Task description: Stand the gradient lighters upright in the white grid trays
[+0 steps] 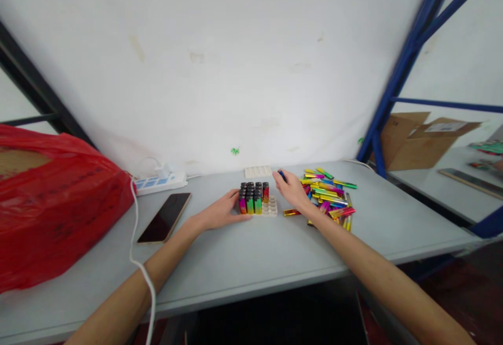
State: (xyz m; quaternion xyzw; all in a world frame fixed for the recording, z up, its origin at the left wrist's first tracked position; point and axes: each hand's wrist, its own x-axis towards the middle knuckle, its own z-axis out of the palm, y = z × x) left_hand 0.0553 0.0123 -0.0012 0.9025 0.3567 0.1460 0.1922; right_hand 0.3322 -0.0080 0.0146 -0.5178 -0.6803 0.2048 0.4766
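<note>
Several shiny lighters (250,198) with black tops stand upright in rows in a white tray (270,209), whose right part shows bare slots. My left hand (223,210) rests against the tray's left side, thumb along its front edge and fingers apart. Just right of the tray and above the table, my right hand (290,188) pinches a dark blue lighter (282,175), mostly hidden by the fingers. A loose pile of metallic coloured lighters (328,193) lies to the right of that hand.
Behind stands a second white tray (258,171) by the wall. To the left are a phone (165,218), a power strip (161,181), a white cable (136,230) and a red bag (58,209). A cardboard box (416,143) sits beyond the blue frame (393,83) at right.
</note>
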